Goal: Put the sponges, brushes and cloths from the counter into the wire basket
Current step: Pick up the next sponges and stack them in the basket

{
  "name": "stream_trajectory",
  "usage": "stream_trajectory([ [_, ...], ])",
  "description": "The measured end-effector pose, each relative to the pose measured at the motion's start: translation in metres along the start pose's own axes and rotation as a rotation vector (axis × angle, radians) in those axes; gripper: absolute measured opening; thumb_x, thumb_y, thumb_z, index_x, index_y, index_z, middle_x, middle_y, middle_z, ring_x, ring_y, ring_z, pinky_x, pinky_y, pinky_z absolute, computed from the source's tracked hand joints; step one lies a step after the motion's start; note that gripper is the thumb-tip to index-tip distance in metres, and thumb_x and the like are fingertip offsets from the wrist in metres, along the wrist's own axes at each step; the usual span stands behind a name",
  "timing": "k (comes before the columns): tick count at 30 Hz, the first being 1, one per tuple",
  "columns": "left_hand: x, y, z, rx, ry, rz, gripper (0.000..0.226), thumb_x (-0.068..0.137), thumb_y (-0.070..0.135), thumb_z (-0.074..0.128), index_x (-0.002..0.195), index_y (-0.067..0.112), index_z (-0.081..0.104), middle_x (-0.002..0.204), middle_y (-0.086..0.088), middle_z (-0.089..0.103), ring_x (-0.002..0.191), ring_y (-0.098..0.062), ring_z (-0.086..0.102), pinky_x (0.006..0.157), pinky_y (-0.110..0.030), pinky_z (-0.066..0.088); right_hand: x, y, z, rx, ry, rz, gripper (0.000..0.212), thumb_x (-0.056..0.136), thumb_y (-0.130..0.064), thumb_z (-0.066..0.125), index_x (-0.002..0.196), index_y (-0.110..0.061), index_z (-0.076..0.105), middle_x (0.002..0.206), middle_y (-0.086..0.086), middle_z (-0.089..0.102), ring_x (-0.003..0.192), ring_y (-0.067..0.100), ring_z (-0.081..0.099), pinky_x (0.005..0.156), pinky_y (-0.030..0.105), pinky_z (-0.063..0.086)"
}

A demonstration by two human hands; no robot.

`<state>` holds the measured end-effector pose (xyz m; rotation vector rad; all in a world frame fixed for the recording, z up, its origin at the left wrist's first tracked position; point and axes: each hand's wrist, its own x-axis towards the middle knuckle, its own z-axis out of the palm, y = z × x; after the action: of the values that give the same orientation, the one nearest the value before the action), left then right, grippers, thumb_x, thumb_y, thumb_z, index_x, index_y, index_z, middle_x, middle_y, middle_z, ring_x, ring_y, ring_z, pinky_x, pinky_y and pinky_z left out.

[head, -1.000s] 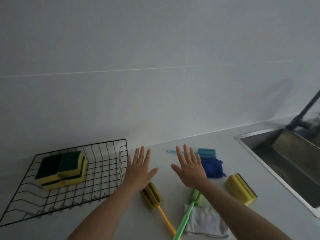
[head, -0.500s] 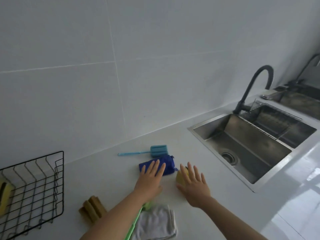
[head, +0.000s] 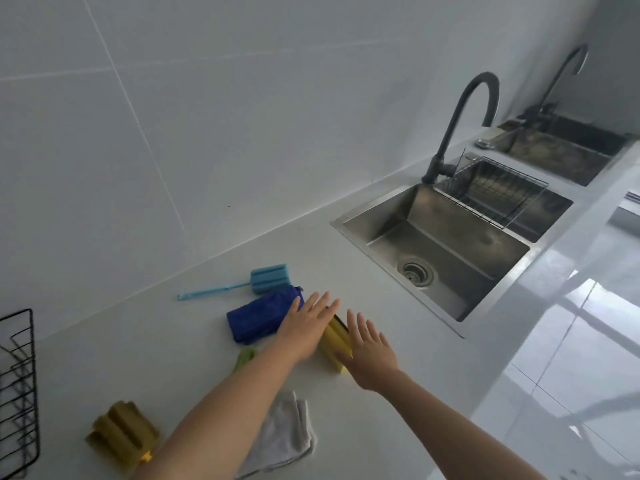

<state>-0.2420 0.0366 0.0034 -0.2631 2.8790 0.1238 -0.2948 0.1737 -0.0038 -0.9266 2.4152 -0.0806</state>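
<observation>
Down on the white counter [head: 408, 344], a yellow sponge [head: 335, 342] lay between two flat hands, near the sink [head: 446, 251]. The left hand [head: 304, 329] and right hand [head: 372, 355] had fingers extended, slightly spread, gripping nothing. A blue cloth [head: 259, 318] sat just left, a blue brush [head: 249, 284] behind it. A grey cloth [head: 287, 436] lay nearer; the wire basket [head: 17, 393] stood far left.
</observation>
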Motion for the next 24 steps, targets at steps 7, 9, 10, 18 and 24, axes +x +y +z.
stream_trajectory([
  [7,0.009,-0.001,0.007,-0.06,0.058,0.025,0.056,0.088,-0.006,0.043,0.138,0.015,0.03,0.15,-0.009,0.028,0.136,-0.028,0.031,0.107,-0.043,0.033,0.001,-0.005,0.0,0.114,-0.022,-0.015,0.069,0.097,-0.036,0.036,0.147,-0.012,-0.006,0.155,0.006,0.019,0.136,0.028,0.035,0.107,0.039,0.034],
  [9,0.007,-0.002,0.007,-0.083,0.078,0.012,0.048,0.086,-0.007,0.044,0.13,0.012,0.039,0.137,-0.011,0.041,0.116,-0.031,0.05,0.086,-0.041,0.044,-0.002,-0.007,-0.003,0.113,-0.024,-0.055,0.063,0.097,-0.025,0.039,0.147,-0.013,0.001,0.153,0.008,0.023,0.127,0.03,0.044,0.099,0.04,0.042],
  [10,0.005,-0.002,0.005,-0.084,0.082,0.005,0.044,0.085,-0.008,0.044,0.125,0.01,0.041,0.131,-0.011,0.045,0.108,-0.031,0.054,0.077,-0.039,0.045,-0.004,-0.008,-0.005,0.089,-0.019,-0.092,0.06,0.098,-0.019,0.039,0.146,-0.013,0.005,0.152,0.008,0.022,0.125,0.03,0.044,0.099,0.04,0.042],
  [18,-0.021,-0.026,-0.014,-0.109,0.188,-0.107,0.038,0.085,-0.003,0.048,0.12,0.008,0.041,0.126,-0.014,0.043,0.103,-0.031,0.054,0.065,-0.035,0.042,-0.001,-0.036,-0.015,0.147,0.131,-0.17,0.053,0.095,-0.029,0.044,0.141,-0.014,0.022,0.137,0.011,0.043,0.116,0.03,0.051,0.092,0.038,0.043],
  [24,-0.071,-0.075,-0.034,-0.206,0.218,-0.264,0.038,0.083,0.011,0.056,0.118,0.01,0.043,0.123,-0.012,0.044,0.107,-0.034,0.053,0.078,-0.044,0.047,0.013,-0.089,-0.023,-0.14,0.239,-0.458,0.05,0.094,-0.009,0.044,0.141,-0.01,0.025,0.141,0.009,0.036,0.126,0.028,0.04,0.101,0.035,0.039],
])
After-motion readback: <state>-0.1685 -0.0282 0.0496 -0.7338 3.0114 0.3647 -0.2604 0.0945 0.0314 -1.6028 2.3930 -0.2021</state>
